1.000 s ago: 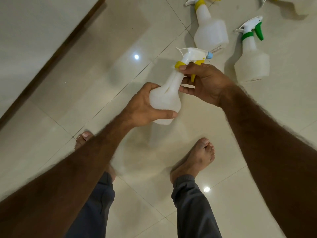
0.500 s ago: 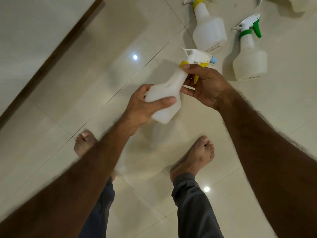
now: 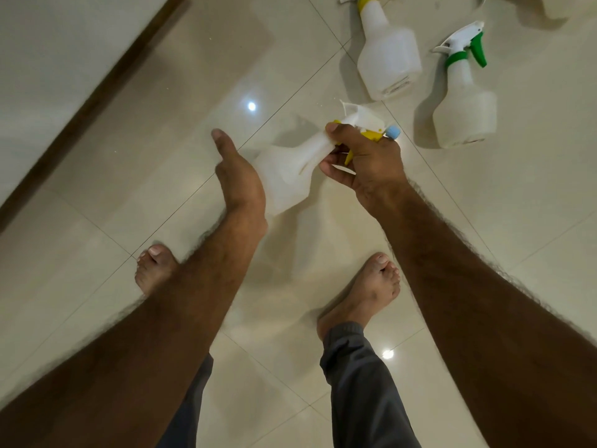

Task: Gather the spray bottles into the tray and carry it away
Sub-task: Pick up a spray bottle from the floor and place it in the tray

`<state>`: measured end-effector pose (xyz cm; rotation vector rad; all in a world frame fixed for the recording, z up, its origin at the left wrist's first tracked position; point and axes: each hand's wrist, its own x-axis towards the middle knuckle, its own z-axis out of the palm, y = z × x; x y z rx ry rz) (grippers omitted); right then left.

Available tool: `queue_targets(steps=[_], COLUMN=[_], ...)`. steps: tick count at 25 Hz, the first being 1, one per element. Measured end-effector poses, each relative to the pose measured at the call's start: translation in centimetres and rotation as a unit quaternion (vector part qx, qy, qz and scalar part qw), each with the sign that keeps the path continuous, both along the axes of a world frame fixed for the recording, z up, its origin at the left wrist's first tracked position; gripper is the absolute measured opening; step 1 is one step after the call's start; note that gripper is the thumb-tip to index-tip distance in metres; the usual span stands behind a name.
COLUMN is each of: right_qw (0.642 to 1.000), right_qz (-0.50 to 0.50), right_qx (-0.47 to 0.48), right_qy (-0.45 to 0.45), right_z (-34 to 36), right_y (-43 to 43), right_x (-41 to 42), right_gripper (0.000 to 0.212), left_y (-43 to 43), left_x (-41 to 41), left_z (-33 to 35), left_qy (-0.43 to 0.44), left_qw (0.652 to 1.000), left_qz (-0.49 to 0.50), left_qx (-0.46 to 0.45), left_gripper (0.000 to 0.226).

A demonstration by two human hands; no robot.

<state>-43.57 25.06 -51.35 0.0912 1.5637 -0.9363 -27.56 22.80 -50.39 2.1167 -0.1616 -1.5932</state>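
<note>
The left hand [image 3: 237, 176] had let go of the held bottle [image 3: 287, 176] and stood open, thumb raised, just beside its base. The right hand [image 3: 365, 163] alone gripped its neck under the yellow trigger. Beyond that bottle, two more bottles [image 3: 387, 59] [image 3: 462, 105] lay on the floor [image 3: 161, 140]. No tray was in view (so gathering looked barely begun).

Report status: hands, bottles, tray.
Right hand grips yellow-trigger white plastic spray bottle at the neck. Left hand open beside it. Two bottles lie on floor. No tray visible.
</note>
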Motion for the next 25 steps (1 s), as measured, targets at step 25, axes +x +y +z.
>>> queue_targets(steps=[25], right_qw=[1.0], right_qz=[0.007], right_qx=[0.017], right_qy=[-0.004], right_z=[-0.3], right_y=[0.4], right_x=[-2.3], right_gripper=[0.021], left_y=[2.6], left_x=[2.2], left_z=[1.3], left_qy=[0.278], left_qw=[0.928], left_qz=[-0.169], left_qx=[0.181], left_gripper=[0.081])
